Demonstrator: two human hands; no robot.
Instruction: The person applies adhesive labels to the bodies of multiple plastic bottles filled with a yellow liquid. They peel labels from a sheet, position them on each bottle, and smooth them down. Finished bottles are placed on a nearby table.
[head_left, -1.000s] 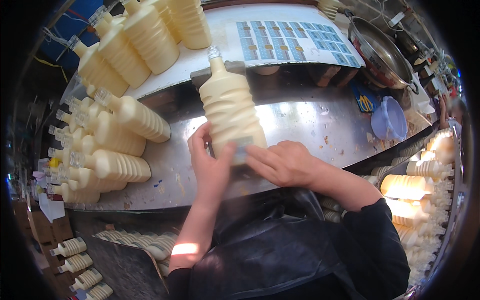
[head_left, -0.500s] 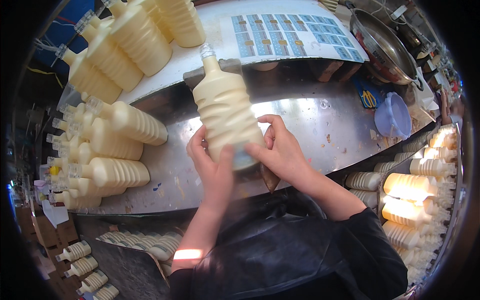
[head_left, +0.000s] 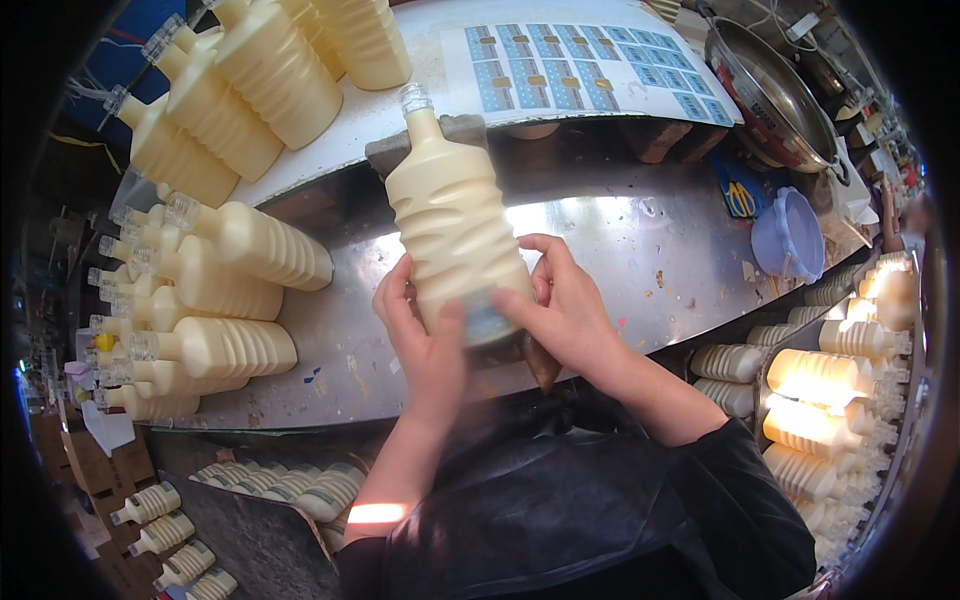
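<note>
At the far left we see a pile of cream-coloured, ribbed plastic bottles (head_left: 240, 347) lying on their sides; if knocked, we judge, they could roll. Above them, similar upright bottles (head_left: 270, 80) crowd a white board (head_left: 436, 40). Next, our left hand (head_left: 412, 325) is clasped on the lower left side of a cream, wavy-ribbed bottle with a clear neck (head_left: 450, 210). That bottle lies between our hands over the shiny metal table (head_left: 620, 245), neck pointing away; we cannot tell whether it touches the grey block (head_left: 467, 130) behind its neck. Near its base is a blurred bluish patch (head_left: 487, 316). If that is a label, uneven thumb pressure could crease or skew it. Our right hand (head_left: 572, 318) grips the lower right side; with both grips near the base, loosening either could let the bottle twist. Farther right stands a lilac plastic bucket (head_left: 787, 235).
</note>
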